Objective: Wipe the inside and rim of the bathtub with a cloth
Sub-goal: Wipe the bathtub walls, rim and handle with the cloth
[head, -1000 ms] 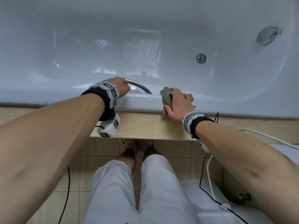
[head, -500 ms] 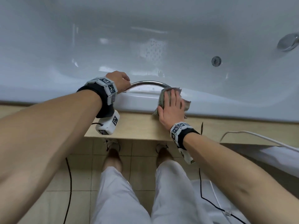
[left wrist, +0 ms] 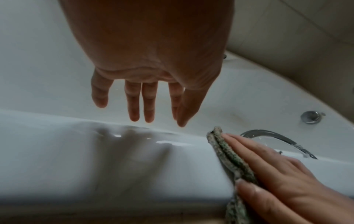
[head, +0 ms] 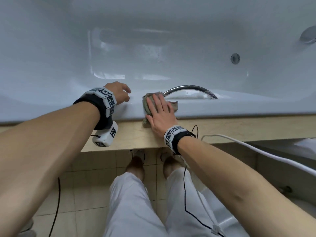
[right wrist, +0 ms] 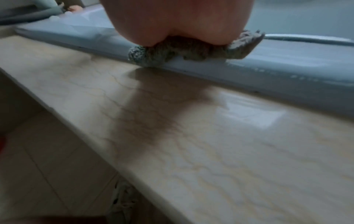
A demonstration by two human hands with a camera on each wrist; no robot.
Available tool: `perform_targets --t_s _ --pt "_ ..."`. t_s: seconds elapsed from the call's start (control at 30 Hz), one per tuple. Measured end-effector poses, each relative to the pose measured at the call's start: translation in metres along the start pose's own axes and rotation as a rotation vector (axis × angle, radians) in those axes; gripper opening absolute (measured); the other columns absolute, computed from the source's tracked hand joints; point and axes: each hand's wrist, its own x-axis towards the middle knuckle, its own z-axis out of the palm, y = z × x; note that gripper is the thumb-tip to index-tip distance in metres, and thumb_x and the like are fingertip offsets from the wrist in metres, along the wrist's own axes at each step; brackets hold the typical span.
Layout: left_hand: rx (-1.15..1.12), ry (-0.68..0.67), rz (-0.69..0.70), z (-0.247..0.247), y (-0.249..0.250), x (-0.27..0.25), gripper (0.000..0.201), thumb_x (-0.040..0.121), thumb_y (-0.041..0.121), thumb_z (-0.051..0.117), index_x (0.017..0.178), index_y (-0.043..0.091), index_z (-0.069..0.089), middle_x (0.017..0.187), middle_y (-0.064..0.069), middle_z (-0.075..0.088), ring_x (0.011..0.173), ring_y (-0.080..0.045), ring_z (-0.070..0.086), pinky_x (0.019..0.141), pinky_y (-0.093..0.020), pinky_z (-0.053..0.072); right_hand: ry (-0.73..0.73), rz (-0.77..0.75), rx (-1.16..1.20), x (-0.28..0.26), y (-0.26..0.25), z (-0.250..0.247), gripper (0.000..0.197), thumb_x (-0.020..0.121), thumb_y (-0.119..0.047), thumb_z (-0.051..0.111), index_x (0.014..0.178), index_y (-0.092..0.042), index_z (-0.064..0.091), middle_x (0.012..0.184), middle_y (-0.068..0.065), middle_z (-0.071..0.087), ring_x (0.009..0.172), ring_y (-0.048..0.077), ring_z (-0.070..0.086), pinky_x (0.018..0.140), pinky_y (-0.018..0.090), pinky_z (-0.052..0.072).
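The white bathtub fills the upper head view; its near rim (head: 239, 108) runs left to right. A folded grey-green cloth (head: 146, 102) lies on that rim at the left end of a chrome grab handle (head: 189, 88). My right hand (head: 159, 106) presses flat on the cloth with straight fingers. The left wrist view shows the cloth (left wrist: 228, 154) under the right hand (left wrist: 268, 166). In the right wrist view the cloth (right wrist: 191, 50) bulges from under the palm and overhangs the rim's outer edge. My left hand (head: 119, 94) hovers at the rim left of the cloth, its fingers (left wrist: 141, 106) hanging straight and holding nothing.
A beige stone ledge (head: 136, 135) borders the tub's outer side. A round fitting (head: 235, 58) and a chrome knob (head: 307, 36) sit on the tub's right inner wall. A white hose (head: 256, 149) and black cables trail at the right. My legs stand on the tiled floor.
My right hand has slid the cloth leftward along the rim, from the handle's right end to its left end. My left hand has let go of the handle and moved left.
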Motion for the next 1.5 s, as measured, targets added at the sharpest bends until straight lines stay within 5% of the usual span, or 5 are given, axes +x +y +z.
perform_targets --t_s 0.37,0.8,1.07,1.37,1.5 --pt "0.036 -0.042 0.057 0.019 0.054 0.001 0.038 0.085 0.024 0.060 0.123 0.030 0.062 0.133 -0.003 0.057 0.117 -0.027 0.055 0.091 -0.031 0.044 0.045 0.351 0.102 -0.036 0.125 -0.006 0.059 0.103 -0.042 0.023 0.156 -0.020 0.011 0.163 0.007 0.009 0.150 0.025 0.005 0.120 0.045 0.010" --pt "0.041 -0.033 0.027 0.015 0.118 0.004 0.037 0.086 0.023 0.058 0.123 0.027 0.063 0.130 -0.005 0.059 0.119 -0.027 0.053 0.090 -0.028 0.041 0.071 0.310 0.123 -0.063 0.202 -0.007 0.057 0.105 -0.030 0.025 0.156 -0.009 0.010 0.163 0.009 0.010 0.151 0.026 0.006 0.123 0.037 0.003" --pt "0.051 0.016 -0.013 -0.005 0.138 0.009 0.035 0.089 0.023 0.057 0.124 0.024 0.062 0.129 -0.005 0.059 0.119 -0.028 0.053 0.085 -0.025 0.037 0.131 0.563 0.182 -0.037 0.254 -0.028 0.043 0.103 -0.031 0.029 0.137 -0.012 0.045 0.143 0.010 0.043 0.134 0.028 0.035 0.109 0.045 0.029" --pt "-0.025 0.037 -0.039 0.012 0.160 0.016 0.031 0.091 0.022 0.056 0.120 0.022 0.065 0.125 -0.005 0.062 0.118 -0.026 0.054 0.083 -0.024 0.036 -0.052 0.330 0.335 0.005 0.260 -0.054 0.041 0.102 -0.039 0.030 0.109 -0.016 0.064 0.106 0.012 0.063 0.090 0.026 0.055 0.080 0.035 0.043" --pt "-0.055 0.040 -0.052 0.016 0.159 0.014 0.030 0.091 0.021 0.055 0.119 0.021 0.066 0.125 -0.006 0.062 0.117 -0.027 0.054 0.086 -0.025 0.039 -0.151 0.361 0.362 0.019 0.237 -0.056 0.043 0.100 -0.044 0.026 0.118 -0.029 0.062 0.117 0.006 0.065 0.098 0.028 0.057 0.095 0.043 0.045"
